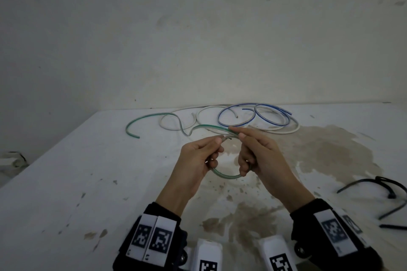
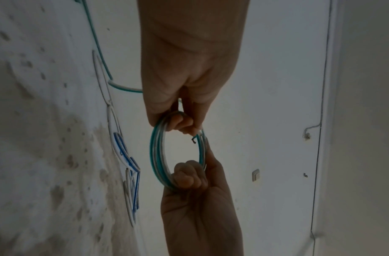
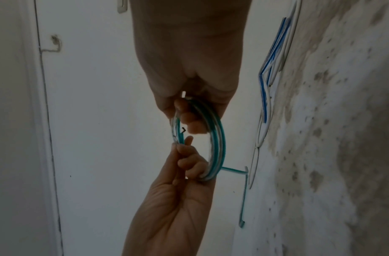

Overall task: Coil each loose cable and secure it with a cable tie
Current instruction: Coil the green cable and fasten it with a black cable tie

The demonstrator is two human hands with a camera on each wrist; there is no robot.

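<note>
A green-striped clear cable [image 1: 224, 175] is wound into a small coil of several turns, held above the white table [image 1: 88, 182]. My left hand [image 1: 207, 154] grips the coil's left side with curled fingers [image 2: 178, 121]. My right hand [image 1: 246, 154] grips the opposite side, its fingers [image 3: 189, 119] hooked through the ring. In both wrist views the coil [image 2: 156, 155] [image 3: 219, 142] hangs between the two hands. A short dark wire end [image 2: 193, 140] sticks out inside the ring. The cable's loose tail [image 1: 154, 115] snakes away to the far left on the table.
A blue-striped cable [image 1: 253, 116] and a white cable [image 1: 187, 121] lie loosely looped at the table's back, near the wall. Thin black strips [image 1: 387, 191], possibly cable ties, lie at the right edge. A brown stain [image 1: 330, 149] spreads over the table's right half.
</note>
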